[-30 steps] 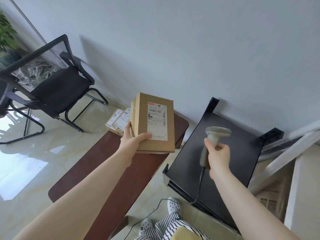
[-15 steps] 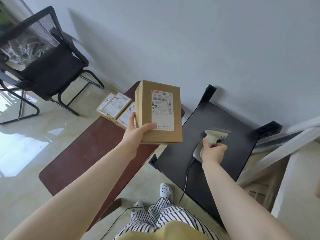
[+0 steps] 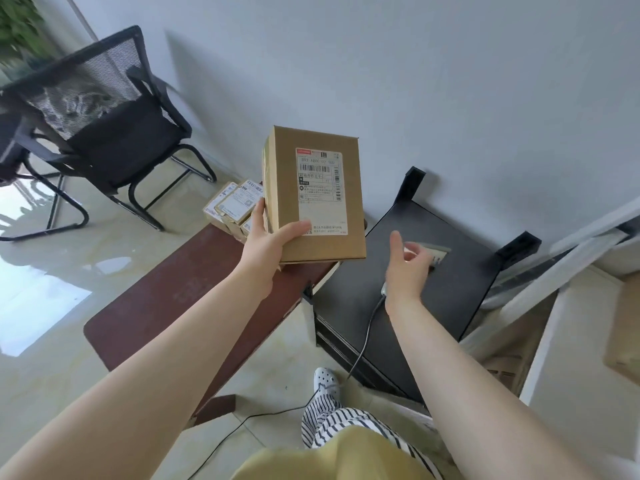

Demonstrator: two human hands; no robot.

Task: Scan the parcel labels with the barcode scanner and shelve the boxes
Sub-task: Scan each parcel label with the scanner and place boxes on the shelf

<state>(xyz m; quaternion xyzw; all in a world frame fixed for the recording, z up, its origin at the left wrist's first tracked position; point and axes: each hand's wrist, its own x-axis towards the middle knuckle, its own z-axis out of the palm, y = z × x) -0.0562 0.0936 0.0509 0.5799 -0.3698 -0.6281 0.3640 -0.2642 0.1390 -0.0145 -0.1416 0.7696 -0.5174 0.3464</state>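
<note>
The left hand [image 3: 268,242] grips a brown cardboard parcel box [image 3: 313,195] by its lower left corner, thumb laid across the front face and fingers curled behind the left edge. The box is held upright in the air above the far end of a dark red-brown wooden bench [image 3: 180,299], its front turned toward the camera. A white shipping label [image 3: 320,190] with printed barcodes covers most of that front face; the thumb tip touches the label's lower left corner.

The right hand [image 3: 407,268] hovers above a flat black metal shelf top [image 3: 450,303], fingers loosely spread and relaxed, gripping nothing. Just beyond its fingers lies a light grey handheld barcode scanner [image 3: 433,254], resting on its side on the black surface. Whether the fingertips touch the scanner cannot be told, as the hand covers most of its handle. A dark cable [image 3: 367,337] runs from under the wrist, across the shelf top and down to the pale tiled floor [image 3: 69,271].

Behind the held box, a cluster of small labelled cardboard parcels [image 3: 235,206] sits on the far end of the bench, just beside the left hand's fingers. A black mesh-backed office chair [image 3: 114,133] stands well apart to the left, near the grey wall [image 3: 415,81].
</note>
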